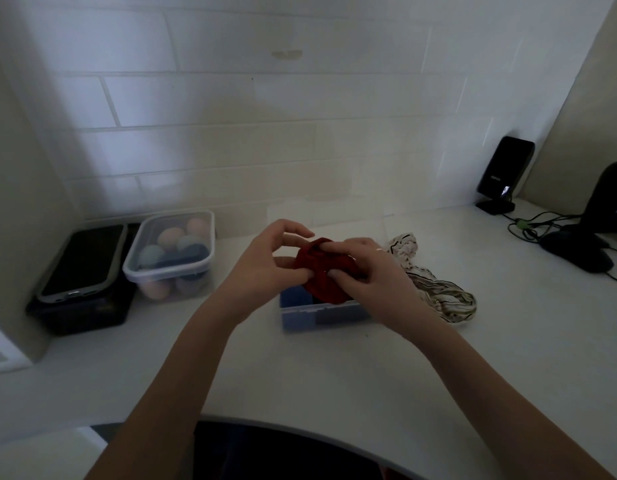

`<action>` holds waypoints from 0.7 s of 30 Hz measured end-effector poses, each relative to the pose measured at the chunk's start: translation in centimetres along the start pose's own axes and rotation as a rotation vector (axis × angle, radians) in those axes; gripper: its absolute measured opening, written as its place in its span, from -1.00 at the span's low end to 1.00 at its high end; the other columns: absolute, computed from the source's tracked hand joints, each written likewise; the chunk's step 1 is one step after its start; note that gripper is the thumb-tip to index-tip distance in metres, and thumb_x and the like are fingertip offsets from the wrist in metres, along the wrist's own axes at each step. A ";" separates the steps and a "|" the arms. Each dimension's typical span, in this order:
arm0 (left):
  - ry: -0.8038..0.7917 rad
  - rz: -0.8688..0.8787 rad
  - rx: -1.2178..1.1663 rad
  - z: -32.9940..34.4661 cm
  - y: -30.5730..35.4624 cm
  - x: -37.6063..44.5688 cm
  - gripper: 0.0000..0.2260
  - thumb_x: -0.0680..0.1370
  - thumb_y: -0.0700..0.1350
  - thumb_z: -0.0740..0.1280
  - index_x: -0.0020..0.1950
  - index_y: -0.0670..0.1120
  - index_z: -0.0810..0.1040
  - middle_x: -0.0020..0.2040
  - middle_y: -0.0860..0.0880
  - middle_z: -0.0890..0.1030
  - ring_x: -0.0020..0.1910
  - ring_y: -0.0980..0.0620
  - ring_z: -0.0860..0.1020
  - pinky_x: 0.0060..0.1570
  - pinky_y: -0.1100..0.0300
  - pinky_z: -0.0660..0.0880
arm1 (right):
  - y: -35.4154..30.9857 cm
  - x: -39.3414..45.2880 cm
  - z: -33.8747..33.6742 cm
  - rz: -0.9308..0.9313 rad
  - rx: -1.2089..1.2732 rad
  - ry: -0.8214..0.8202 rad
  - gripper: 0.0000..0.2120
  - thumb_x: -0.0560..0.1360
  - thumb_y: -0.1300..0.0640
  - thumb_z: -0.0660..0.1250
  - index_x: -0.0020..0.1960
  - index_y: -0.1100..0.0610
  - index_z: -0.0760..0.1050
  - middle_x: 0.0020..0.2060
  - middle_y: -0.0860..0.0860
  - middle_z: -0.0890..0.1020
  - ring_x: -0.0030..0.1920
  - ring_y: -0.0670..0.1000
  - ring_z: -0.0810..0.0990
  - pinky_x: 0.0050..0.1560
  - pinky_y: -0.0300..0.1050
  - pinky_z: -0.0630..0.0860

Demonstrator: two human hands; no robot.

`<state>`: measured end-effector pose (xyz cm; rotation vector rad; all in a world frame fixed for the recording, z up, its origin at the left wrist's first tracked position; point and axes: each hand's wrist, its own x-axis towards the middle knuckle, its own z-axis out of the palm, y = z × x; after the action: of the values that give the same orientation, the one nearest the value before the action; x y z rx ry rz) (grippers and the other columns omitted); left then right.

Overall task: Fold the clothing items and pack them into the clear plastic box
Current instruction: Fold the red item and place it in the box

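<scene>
A dark red garment [322,284], bunched into a small bundle, is held over the clear plastic box [321,315] on the white counter. My left hand [265,261] pinches its left edge with thumb and fingers. My right hand [369,271] grips its right side, fingers curled over the cloth. Inside the box a blue folded piece [295,297] shows at the left. A white garment with dark stripes [435,289] lies crumpled on the counter just right of the box.
A clear tub of pastel balls [172,254] stands at the left, beside a black box with a phone on top [82,271]. A black device on a stand [503,174], cables and a dark mouse [577,251] sit at the far right. Tiled wall behind.
</scene>
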<state>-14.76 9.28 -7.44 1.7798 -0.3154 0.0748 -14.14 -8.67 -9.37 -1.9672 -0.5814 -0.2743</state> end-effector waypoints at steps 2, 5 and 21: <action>0.003 0.011 0.027 -0.5 0.1 -0.3 -0.57 0.37 -0.48 0.36 -0.03 0.04 0.50 0.08 -0.04 0.57 -0.13 -0.03 0.68 -0.11 0.12 0.62 | -0.4 0.7 0.1 0.056 -0.034 -0.057 -0.62 0.45 0.31 0.38 0.24 0.08 0.53 0.12 0.09 0.45 0.02 -0.05 0.52 0.00 -0.57 0.41; -0.016 0.009 0.121 -1.4 0.7 -0.6 -0.61 0.36 -0.50 0.33 -0.07 -0.02 0.54 0.06 0.01 0.57 -0.13 0.01 0.67 -0.14 0.19 0.63 | -1.5 2.0 0.0 0.074 -0.109 -0.201 -0.58 0.43 0.29 0.41 0.27 0.12 0.51 0.06 0.04 0.49 -0.02 -0.03 0.54 -0.06 -0.53 0.47; -0.227 0.024 1.083 -0.2 1.3 1.1 -0.72 0.40 -0.11 0.40 0.11 -0.01 0.63 0.03 -0.05 0.65 0.00 -0.06 0.56 -0.03 0.14 0.45 | -1.6 4.6 0.8 0.115 -0.730 -0.701 -0.72 0.45 0.11 0.35 0.13 0.17 0.59 0.01 0.15 0.65 -0.01 0.15 0.58 0.02 -0.04 0.48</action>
<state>-14.04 9.04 -5.93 2.8693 -0.5143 0.0634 -11.12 -6.07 -6.52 -2.8126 -0.8866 0.3537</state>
